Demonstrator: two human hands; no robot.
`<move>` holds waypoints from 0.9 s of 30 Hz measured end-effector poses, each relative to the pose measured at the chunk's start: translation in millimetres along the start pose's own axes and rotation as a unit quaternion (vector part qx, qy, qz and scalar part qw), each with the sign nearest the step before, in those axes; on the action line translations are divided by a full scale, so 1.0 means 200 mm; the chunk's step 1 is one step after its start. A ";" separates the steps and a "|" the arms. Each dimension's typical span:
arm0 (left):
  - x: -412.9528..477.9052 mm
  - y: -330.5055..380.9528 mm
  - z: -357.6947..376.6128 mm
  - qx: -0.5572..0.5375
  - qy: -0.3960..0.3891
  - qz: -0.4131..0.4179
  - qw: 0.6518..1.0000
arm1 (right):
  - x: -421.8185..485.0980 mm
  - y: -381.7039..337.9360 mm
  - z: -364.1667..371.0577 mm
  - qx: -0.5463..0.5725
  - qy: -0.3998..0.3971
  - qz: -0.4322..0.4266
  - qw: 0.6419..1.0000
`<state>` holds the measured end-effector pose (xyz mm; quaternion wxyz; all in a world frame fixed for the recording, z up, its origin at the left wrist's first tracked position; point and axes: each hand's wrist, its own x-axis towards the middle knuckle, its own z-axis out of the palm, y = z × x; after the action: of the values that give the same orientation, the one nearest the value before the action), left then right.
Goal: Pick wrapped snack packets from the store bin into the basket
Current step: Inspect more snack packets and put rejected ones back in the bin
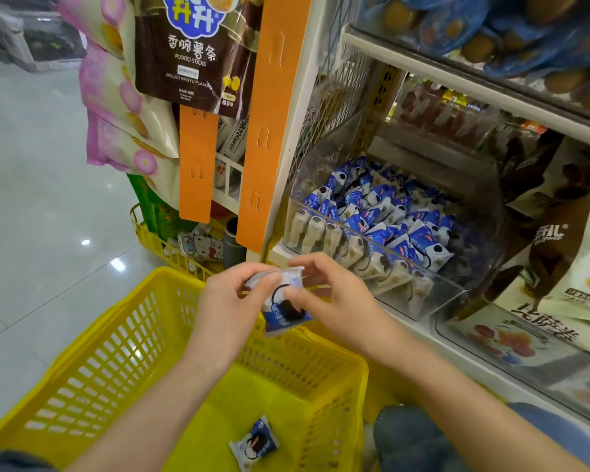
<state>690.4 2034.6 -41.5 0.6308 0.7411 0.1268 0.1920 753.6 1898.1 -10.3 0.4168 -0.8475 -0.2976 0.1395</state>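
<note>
Both my hands hold one blue-and-white wrapped snack packet [281,306] above the far rim of the yellow basket [92,362]. My left hand [232,301] pinches its upper left edge, and my right hand [327,294] pinches its right side. Another packet of the same kind [254,444] lies on the basket floor. The clear plastic store bin [457,291] on the shelf to the right holds several more of these packets [382,216].
An orange shelf post [269,131] stands just behind my hands. Hanging snack bags [191,52] fill the upper left. A second yellow wire basket [150,236] sits behind the first. Large snack bags [566,267] lie at the right. My knee [413,437] is at the bottom right.
</note>
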 end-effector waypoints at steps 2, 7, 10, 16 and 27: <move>-0.01 0.00 0.01 0.010 -0.019 0.006 1.000 | 0.00 -0.01 0.00 0.016 0.031 -0.029 0.999; -0.01 -0.01 0.02 0.020 -0.012 -0.008 1.000 | 0.00 -0.01 0.02 0.003 0.062 -0.041 0.997; -0.02 0.00 0.01 0.054 -0.018 0.011 0.998 | 0.00 0.00 0.02 -0.058 0.056 -0.061 0.995; -0.01 0.01 0.00 0.067 -0.057 0.030 0.996 | -0.01 0.00 0.01 -0.130 0.076 -0.110 0.982; 0.01 0.03 0.00 -0.095 -0.082 -0.234 0.964 | -0.01 -0.01 -0.02 -0.050 0.171 -0.149 0.973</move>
<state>691.4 2034.3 -35.1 0.7340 0.6405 0.2255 -0.0107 753.7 1895.6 -6.5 0.4348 -0.8247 -0.3511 -0.0865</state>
